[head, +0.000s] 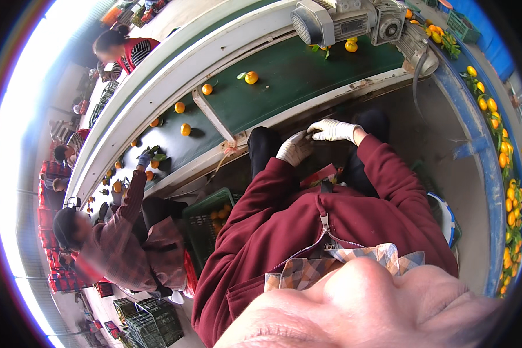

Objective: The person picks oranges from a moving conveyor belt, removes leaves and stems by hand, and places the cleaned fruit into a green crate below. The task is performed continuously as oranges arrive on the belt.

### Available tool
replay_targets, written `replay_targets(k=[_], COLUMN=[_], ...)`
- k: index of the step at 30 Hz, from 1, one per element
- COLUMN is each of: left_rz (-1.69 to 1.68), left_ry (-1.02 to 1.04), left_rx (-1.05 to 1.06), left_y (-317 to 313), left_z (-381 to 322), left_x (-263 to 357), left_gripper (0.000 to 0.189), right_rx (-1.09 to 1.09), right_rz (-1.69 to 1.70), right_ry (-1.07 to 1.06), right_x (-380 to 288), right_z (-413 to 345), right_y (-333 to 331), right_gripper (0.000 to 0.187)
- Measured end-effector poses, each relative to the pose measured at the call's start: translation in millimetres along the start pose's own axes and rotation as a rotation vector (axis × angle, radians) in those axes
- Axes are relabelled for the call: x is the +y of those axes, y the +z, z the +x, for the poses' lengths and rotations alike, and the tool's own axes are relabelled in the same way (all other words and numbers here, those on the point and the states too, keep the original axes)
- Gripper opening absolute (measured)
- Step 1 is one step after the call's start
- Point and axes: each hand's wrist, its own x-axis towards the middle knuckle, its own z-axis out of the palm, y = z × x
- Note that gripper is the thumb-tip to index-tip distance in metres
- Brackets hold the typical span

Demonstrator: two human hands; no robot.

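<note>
Both my hands wear white knit gloves and meet above my lap, between my dark-clad knees. My left hand (295, 148) is bent, its fingertips close to those of the other; its palm side is hidden. My right hand (334, 130) reaches across from the right, fingers extended, with nothing visible in its grasp. Just beyond them runs the near rail (352, 91) of a green conveyor belt (287, 74). On the belt lie scattered mandarin oranges, among them a leafy one (251, 77) and another (185, 129) farther left.
A co-worker (126, 243) sits at my left, one gloved hand (144, 160) at leafy mandarins. Between us stands a green plastic crate (204, 217) holding oranges. A gear motor (352, 26) overhangs the belt. At right curves a blue-framed conveyor (487, 182) carrying many fruits.
</note>
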Motion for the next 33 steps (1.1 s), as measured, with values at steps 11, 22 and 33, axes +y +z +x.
replay_targets(k=[11,22,33], left_rz=[1.727,2.722,2.813], left_ry=[0.919,1.639,1.513], left_rx=[0.034,1.174,2.072], left_y=[176.7,438.5,520.7], left_z=[12.6,103.7,105.2], left_x=[-114.1,79.7,205.3], left_gripper=[0.029,0.045,0.045], right_rx=[-0.065,0.087,-0.043], right_rz=[-0.305,-0.567,-0.634], right_ry=[0.113,-0.048,0.010], right_x=[46.1,84.1,116.4], right_z=[81.0,135.2,170.9], right_y=[-83.9,-94.1,-102.8], right_gripper=[0.043,0.028,0.035])
